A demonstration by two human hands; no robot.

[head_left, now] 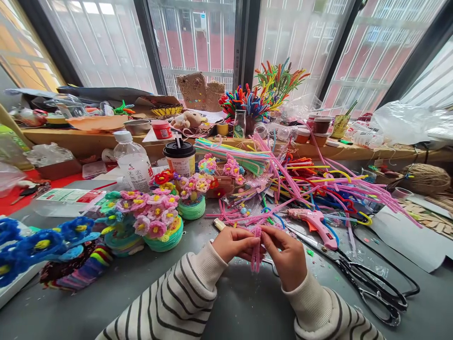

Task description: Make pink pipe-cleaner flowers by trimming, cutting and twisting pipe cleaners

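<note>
Between my two hands is a pink pipe cleaner (255,255), bent into loops that hang down below the fingers. My left hand (233,243) pinches it from the left with thumb and fingers. From the other side my right hand (287,255) pinches the same pipe cleaner near its top. Just beyond the hands lie loose pink pipe cleaners (230,216). A pink glue gun (316,224) rests to the right, and large black-handled scissors (371,283) lie beside it.
Pipe-cleaner flower pots (164,236) crowd the left, near blue flowers (42,245). Behind them stand a plastic bottle (132,160) and a lidded cup (180,158). A heap of pipe cleaners (318,182) spreads at the back right. A twine ball (426,178) sits far right.
</note>
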